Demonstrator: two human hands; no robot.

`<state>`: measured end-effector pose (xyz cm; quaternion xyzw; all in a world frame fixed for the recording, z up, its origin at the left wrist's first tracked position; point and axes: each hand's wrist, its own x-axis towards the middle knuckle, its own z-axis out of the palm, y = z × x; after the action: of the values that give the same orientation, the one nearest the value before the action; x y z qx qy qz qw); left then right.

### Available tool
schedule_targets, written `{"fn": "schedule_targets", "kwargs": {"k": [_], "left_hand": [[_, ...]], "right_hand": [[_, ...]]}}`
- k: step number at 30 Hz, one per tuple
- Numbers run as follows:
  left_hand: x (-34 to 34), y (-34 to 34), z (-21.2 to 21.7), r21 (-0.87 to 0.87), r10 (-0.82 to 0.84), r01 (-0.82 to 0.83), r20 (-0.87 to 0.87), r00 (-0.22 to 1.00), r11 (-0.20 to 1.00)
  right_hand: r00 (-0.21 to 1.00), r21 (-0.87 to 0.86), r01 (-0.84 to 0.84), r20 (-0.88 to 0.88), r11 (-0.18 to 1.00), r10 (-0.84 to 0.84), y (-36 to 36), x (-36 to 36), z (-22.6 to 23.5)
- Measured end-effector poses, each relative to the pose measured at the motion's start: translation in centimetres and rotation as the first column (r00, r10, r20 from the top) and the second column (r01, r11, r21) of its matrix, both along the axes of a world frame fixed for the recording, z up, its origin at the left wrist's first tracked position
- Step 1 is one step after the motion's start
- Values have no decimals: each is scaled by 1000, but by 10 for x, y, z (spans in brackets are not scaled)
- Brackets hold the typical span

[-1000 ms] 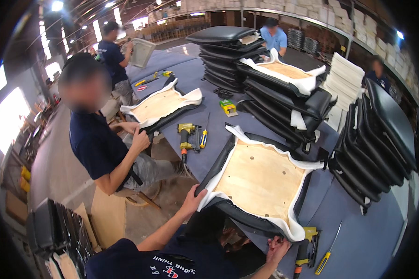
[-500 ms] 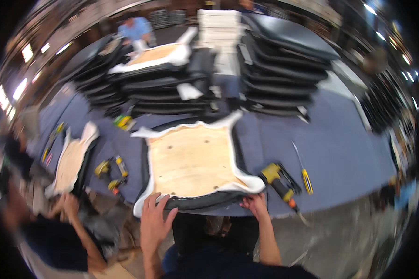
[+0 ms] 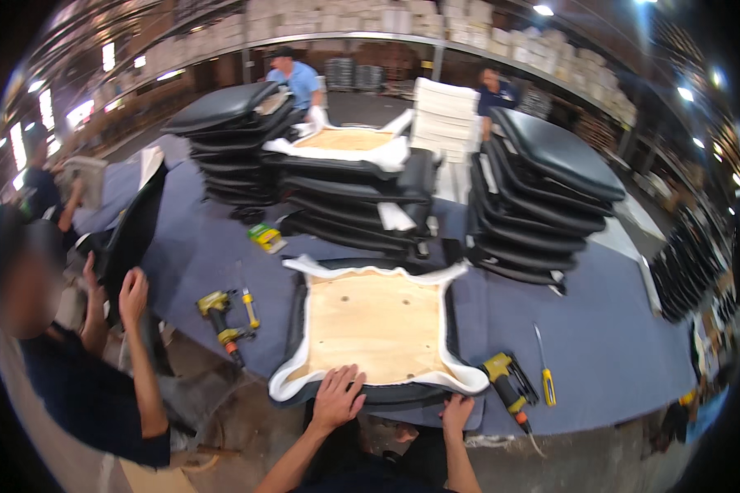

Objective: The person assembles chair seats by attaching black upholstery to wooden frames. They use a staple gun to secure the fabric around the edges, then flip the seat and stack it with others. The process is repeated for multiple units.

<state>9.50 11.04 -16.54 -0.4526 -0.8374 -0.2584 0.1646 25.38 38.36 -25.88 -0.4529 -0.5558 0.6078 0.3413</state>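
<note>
At table's near edge (image 3: 600,407): seat (image 3: 376,320) rested.
Left hand (image 3: 338,400): lay spread on it.
Right hand (image 3: 457,409): grip was unclear.

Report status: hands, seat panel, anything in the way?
Left hand on near edge of seat panel; right hand by its near right corner. Wood side up. Yellow staple gun beside that corner.

Obstacle right of seat (image 3: 374,324): staple gun (image 3: 503,386)
</note>
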Motion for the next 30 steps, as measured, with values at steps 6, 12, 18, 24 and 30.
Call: {"fn": "schedule_targets", "kwargs": {"k": [6, 12, 18, 24, 30], "left_hand": [[19, 30, 23, 90, 129, -141, 126, 984, 986], [41, 138, 39, 138, -214, 165, 562, 799, 977], [60, 228, 23, 143, -373, 349, 492, 787, 926], [71, 208, 71, -79, -228, 358, 641, 733, 931], [101, 188, 132, -355, -125, 450, 655, 745, 819]], "right_hand": [[989, -51, 41, -143, 998, -48, 5, 10, 8], [951, -57, -17, -308, 998, -1, -10, 19, 23], [926, 26, -29, -377, 999, 36, 14, 27, -24], [918, 98, -180, -341, 979, 203, 24, 47, -47], [958, 158, -153, -219, 975, 186, 31, 56, -48]]}}
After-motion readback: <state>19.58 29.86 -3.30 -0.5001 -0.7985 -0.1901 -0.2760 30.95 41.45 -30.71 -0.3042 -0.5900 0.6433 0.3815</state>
